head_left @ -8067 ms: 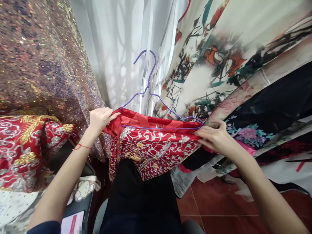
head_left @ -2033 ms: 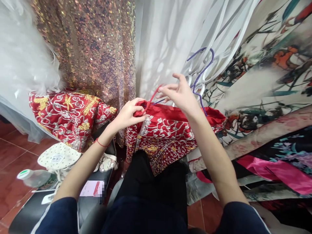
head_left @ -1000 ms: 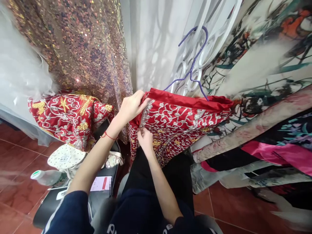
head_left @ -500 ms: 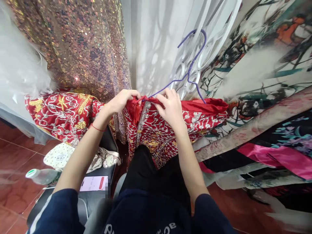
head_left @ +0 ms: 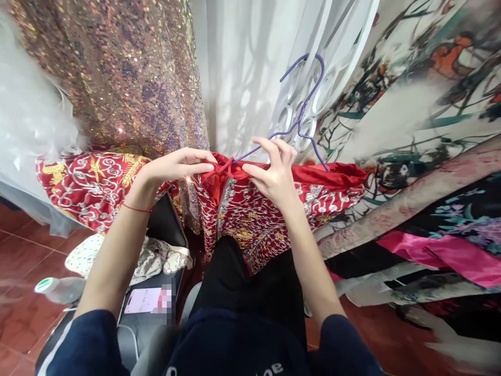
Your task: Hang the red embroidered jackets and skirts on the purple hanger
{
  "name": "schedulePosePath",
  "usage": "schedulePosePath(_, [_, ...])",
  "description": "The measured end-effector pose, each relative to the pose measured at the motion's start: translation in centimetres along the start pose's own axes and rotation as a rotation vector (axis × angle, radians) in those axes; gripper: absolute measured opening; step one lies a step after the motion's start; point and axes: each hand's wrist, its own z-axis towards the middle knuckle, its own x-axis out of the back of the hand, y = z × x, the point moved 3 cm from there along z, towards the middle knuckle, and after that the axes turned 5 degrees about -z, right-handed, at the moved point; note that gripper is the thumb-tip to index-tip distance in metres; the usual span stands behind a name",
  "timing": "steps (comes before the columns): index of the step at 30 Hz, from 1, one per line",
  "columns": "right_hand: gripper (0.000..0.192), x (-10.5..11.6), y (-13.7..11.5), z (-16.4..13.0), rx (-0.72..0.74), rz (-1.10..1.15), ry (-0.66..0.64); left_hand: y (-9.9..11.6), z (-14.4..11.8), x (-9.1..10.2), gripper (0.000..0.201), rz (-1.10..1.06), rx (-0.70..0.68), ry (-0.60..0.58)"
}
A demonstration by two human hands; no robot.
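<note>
A red garment (head_left: 258,209) with silver and gold embroidery hangs over my lap, on a purple hanger (head_left: 300,115). Its plain red lining (head_left: 329,173) shows along the top edge. At the neck opening, a thin red tie (head_left: 230,166) is crossed over itself. My left hand (head_left: 182,164) pinches the tie's left end between thumb and index finger. Just right of the crossing, my right hand (head_left: 276,172) is held over the top edge, thumb and fingers apart. The garment's embroidered sleeve (head_left: 92,183) spreads out to the left behind my left forearm.
To the left, a phone (head_left: 146,300) and patterned cloth (head_left: 151,261) lie on a black surface beside a bottle (head_left: 60,289). A sequined gold dress (head_left: 129,78) hangs behind. White scrollwork (head_left: 309,128) stands ahead, and printed fabrics (head_left: 426,104) fill the right side.
My left hand has drawn slightly left, pulling the tie. My right hand's fingers have opened and lifted off the red edge. The tie's crossing now shows between the hands.
</note>
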Motion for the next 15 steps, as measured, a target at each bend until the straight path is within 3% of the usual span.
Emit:
schedulePosePath(4, [0.020,-1.0,1.0,1.1,0.103,0.165,-0.102,0.9,-0.8,0.5,0.025,-0.030,-0.121,0.064])
schedulePosePath(9, [0.023,0.0,1.3,1.9,0.110,0.364,-0.227,1.0,-0.9,1.1,0.031,-0.105,-0.201,-0.120])
schedulePosePath(11, [0.023,0.9,1.1,2.1,0.118,0.423,-0.311,0.8,-0.5,0.8,0.036,-0.114,-0.228,-0.130])
schedulePosePath(15, [0.024,1.8,1.3,2.3,0.055,0.437,-0.434,1.1,1.0,-0.5,0.034,-0.043,-0.248,0.157])
